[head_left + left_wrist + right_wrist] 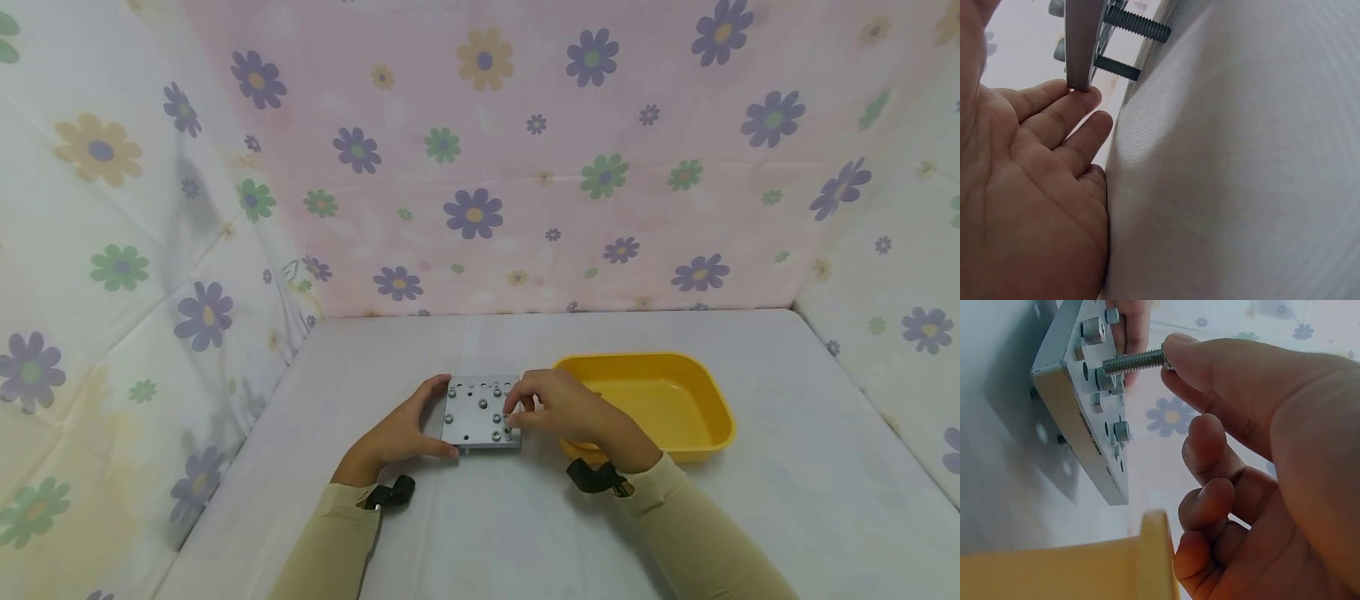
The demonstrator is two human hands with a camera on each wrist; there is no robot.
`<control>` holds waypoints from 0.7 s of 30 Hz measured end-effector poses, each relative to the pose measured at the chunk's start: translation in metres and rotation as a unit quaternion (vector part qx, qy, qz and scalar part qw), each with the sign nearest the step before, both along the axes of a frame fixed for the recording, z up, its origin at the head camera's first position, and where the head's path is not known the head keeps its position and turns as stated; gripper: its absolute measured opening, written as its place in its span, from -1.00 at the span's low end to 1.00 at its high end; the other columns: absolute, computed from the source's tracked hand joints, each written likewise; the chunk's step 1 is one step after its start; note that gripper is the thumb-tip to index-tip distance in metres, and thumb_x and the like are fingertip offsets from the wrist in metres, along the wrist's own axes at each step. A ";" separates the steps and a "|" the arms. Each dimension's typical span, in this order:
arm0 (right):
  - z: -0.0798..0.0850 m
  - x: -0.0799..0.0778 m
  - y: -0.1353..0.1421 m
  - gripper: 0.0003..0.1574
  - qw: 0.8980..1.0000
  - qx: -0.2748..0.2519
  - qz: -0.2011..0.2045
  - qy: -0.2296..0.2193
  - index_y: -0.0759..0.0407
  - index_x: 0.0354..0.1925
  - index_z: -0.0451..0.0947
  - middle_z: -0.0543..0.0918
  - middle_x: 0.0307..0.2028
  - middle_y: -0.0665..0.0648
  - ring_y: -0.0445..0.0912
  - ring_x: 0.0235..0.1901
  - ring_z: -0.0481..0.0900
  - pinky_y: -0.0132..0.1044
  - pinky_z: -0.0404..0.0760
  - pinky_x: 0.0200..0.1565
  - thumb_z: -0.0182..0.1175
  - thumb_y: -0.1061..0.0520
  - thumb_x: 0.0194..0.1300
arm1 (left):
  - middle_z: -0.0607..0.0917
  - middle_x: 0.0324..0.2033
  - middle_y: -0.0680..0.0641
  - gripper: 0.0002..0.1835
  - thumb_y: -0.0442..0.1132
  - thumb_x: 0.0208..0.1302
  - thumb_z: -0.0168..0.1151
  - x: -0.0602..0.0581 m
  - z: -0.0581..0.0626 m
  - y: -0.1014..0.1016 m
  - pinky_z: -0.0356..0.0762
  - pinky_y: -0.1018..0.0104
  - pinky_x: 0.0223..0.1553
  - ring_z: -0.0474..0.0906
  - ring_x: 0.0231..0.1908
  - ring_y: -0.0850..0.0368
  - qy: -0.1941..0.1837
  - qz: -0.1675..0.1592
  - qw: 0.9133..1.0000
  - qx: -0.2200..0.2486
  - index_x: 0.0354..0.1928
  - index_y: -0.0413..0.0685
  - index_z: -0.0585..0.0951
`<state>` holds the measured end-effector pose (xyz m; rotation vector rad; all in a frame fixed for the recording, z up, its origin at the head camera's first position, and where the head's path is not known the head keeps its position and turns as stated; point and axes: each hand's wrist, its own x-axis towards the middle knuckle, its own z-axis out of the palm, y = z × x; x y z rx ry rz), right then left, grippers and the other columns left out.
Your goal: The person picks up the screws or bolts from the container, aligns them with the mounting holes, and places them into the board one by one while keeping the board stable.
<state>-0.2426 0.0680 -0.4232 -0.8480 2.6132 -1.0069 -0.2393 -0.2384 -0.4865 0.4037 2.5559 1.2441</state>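
Note:
A silver metal plate sits over the white table, with several socket-head screws standing in its holes. My left hand grips its left side, thumb at the near corner and fingers along the far one. Threaded screw ends stick out beneath the plate in the left wrist view. Between thumb and index finger, my right hand pinches another screw by its head. That screw's threaded tip points at the plate, right by an open hole in the right wrist view. The other right fingers are curled loosely.
A yellow plastic tray stands just right of the plate, its left part behind my right forearm. Black wrist mounts sit at both sleeve cuffs. Flower-patterned cloth walls the table at the back and sides.

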 end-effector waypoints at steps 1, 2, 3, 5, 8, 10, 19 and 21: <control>0.000 0.000 0.000 -0.91 1.000 0.003 0.000 0.002 -0.28 -0.21 0.75 0.59 -0.37 -0.14 -0.15 -0.31 0.53 -0.29 0.56 -0.29 0.46 -0.07 0.29 | 0.21 0.59 0.14 0.38 0.06 -0.28 0.78 0.000 0.000 0.000 -0.14 -0.13 0.62 -0.04 0.63 0.07 0.000 0.000 1.000 0.000 0.62 0.27 0.10; 0.000 0.000 -0.001 -0.91 1.000 0.006 0.000 0.004 -0.29 -0.21 0.75 0.59 -0.37 -0.14 -0.15 -0.30 0.53 -0.29 0.56 -0.28 0.46 -0.07 0.29 | 0.21 0.58 0.14 0.38 0.06 -0.28 0.78 0.000 0.000 0.000 -0.14 -0.13 0.62 -0.04 0.63 0.07 0.001 -0.001 1.000 0.000 0.62 0.27 0.10; -0.001 0.000 -0.001 -0.91 1.000 0.008 0.000 0.007 -0.29 -0.22 0.75 0.58 -0.37 -0.14 -0.16 -0.30 0.53 -0.29 0.55 -0.28 0.46 -0.07 0.29 | 0.21 0.58 0.14 0.39 0.06 -0.28 0.78 0.000 0.000 0.000 -0.14 -0.13 0.62 -0.03 0.63 0.07 0.001 -0.001 1.000 0.000 0.62 0.27 0.10; -0.001 0.000 -0.002 -0.91 1.000 0.012 -0.002 0.011 -0.30 -0.23 0.75 0.58 -0.38 -0.15 -0.16 -0.29 0.52 -0.29 0.55 -0.29 0.46 -0.08 0.28 | 0.22 0.58 0.14 0.39 0.06 -0.28 0.78 0.000 0.001 0.000 -0.14 -0.13 0.62 -0.03 0.63 0.07 0.001 -0.001 1.000 0.001 0.62 0.27 0.10; -0.002 -0.001 -0.004 -0.92 1.000 0.017 -0.004 0.017 -0.32 -0.24 0.74 0.57 -0.39 -0.15 -0.14 -0.27 0.52 -0.29 0.53 -0.28 0.46 -0.09 0.28 | 0.22 0.58 0.14 0.39 0.06 -0.28 0.78 0.000 0.001 0.000 -0.14 -0.13 0.62 -0.02 0.62 0.08 0.000 0.000 1.000 0.002 0.62 0.27 0.10; -0.002 -0.001 -0.004 -0.92 1.000 0.017 -0.005 0.014 -0.32 -0.25 0.75 0.57 -0.39 -0.14 -0.09 -0.23 0.54 -0.28 0.53 -0.27 0.47 -0.09 0.27 | 0.21 0.58 0.14 0.39 0.06 -0.29 0.79 0.000 0.001 0.001 -0.14 -0.13 0.62 -0.03 0.63 0.07 -0.001 0.002 1.000 0.003 0.62 0.27 0.11; -0.003 0.001 -0.005 -0.92 1.000 0.020 -0.013 0.008 -0.31 -0.25 0.78 0.57 -0.37 -0.12 -0.08 -0.20 0.52 -0.26 0.52 -0.25 0.49 -0.07 0.26 | 0.20 0.59 0.15 0.39 0.07 -0.30 0.79 0.000 -0.001 0.000 -0.16 -0.14 0.62 -0.05 0.63 0.07 -0.004 0.001 1.000 0.004 0.61 0.31 0.10; -0.003 0.001 -0.005 -0.91 1.000 0.018 -0.014 0.007 -0.30 -0.25 0.79 0.57 -0.37 -0.11 -0.04 -0.19 0.54 -0.26 0.52 -0.26 0.49 -0.06 0.25 | 0.20 0.59 0.15 0.39 0.08 -0.30 0.79 0.000 0.000 0.000 -0.16 -0.14 0.62 -0.05 0.63 0.07 -0.004 0.002 1.000 0.004 0.61 0.31 0.10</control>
